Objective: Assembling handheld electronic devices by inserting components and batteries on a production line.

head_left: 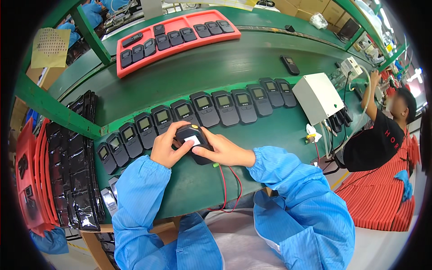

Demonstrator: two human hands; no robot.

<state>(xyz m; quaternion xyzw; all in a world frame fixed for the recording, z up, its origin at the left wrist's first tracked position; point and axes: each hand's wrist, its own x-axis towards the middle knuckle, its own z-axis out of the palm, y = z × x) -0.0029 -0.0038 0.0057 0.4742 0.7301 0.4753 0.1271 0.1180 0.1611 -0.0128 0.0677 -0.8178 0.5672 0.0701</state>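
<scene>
Between both hands is a black handheld device point(182, 133) with a white label on its face, held over the green bench near its front edge. My left hand point(167, 147) wraps its left side, the thumb lying on the label. My right hand point(227, 149) grips its right side with fingers closed round it. A red wire pair point(224, 189) with a small green connector point(216, 165) hangs beneath my right hand; whether it joins the device is hidden. Just beyond, a curved row of black devices with grey screens point(224, 108) lies on the bench.
A red tray point(180, 45) of similar devices sits at the back; one lone device point(290, 65) lies right of it. A white box point(317, 99) with cables stands at right. Black packs point(72, 166) are stacked left. A person in black point(375, 139) works beyond red stacked trays point(382, 198).
</scene>
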